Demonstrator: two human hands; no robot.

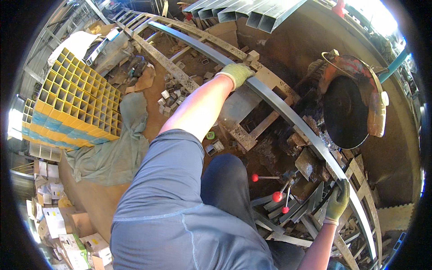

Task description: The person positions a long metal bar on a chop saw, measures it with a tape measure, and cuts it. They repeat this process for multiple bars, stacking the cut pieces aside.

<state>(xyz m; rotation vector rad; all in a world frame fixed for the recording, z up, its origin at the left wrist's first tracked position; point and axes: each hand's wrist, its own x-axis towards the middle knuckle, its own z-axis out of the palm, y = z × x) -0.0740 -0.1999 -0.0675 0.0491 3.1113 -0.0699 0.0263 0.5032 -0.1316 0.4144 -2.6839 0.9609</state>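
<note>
A long, grey square metal tube (288,110) lies across a metal frame, bent into an arc by the lens. My left hand (236,74), in a yellow-green work glove, reaches forward and is closed over the tube's upper stretch. Closer to my body on the right, my right hand (338,202), gloved too, grips the same tube; its fingertips are partly hidden. Between the two hands the tube passes beside a large dark round saw blade (345,112) under a worn reddish guard (330,74).
Levers with red knobs (277,196) stand before my knees. Offcuts (168,96) litter the floor. At left are stacked yellow-edged square tubes (74,96), a green cloth (121,153) and cardboard boxes (83,222). More metal tubes (261,15) jut in at the top.
</note>
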